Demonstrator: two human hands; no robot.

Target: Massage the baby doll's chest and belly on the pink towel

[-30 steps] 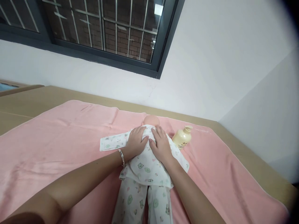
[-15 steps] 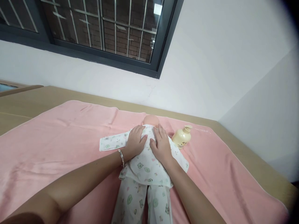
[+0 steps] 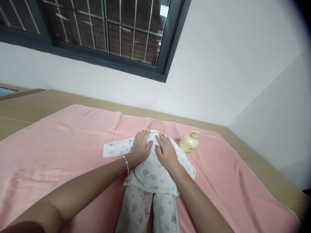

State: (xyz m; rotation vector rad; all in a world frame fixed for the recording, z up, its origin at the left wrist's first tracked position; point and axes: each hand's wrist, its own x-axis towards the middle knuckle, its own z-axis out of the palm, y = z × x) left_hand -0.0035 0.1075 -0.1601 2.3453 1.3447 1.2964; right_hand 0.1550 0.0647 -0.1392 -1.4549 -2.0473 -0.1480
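Note:
A baby doll (image 3: 157, 125) lies on a pink blanket, its smooth bald head toward the wall. It wears a white printed top (image 3: 153, 176) and matching trousers (image 3: 138, 207). One sleeve (image 3: 117, 148) stretches out to the left. My left hand (image 3: 141, 145), a silver bangle at its wrist, rests flat on the left of the doll's upper body, fingers extended. Beside it, on the right of the upper body, my right hand (image 3: 167, 150) also lies flat with its fingers stretched out. Neither hand grips anything. The doll's face cannot be seen.
Right of the doll, a pale yellow pump bottle (image 3: 189, 144) stands on the pink blanket (image 3: 73, 136). The blanket covers a light wooden surface (image 3: 55, 97) that meets a white wall (image 3: 209, 58). A dark-framed, barred window (image 3: 126, 35) is above.
My right hand's fingers have shifted slightly left and toward me on the top. My left hand and the doll stay in place.

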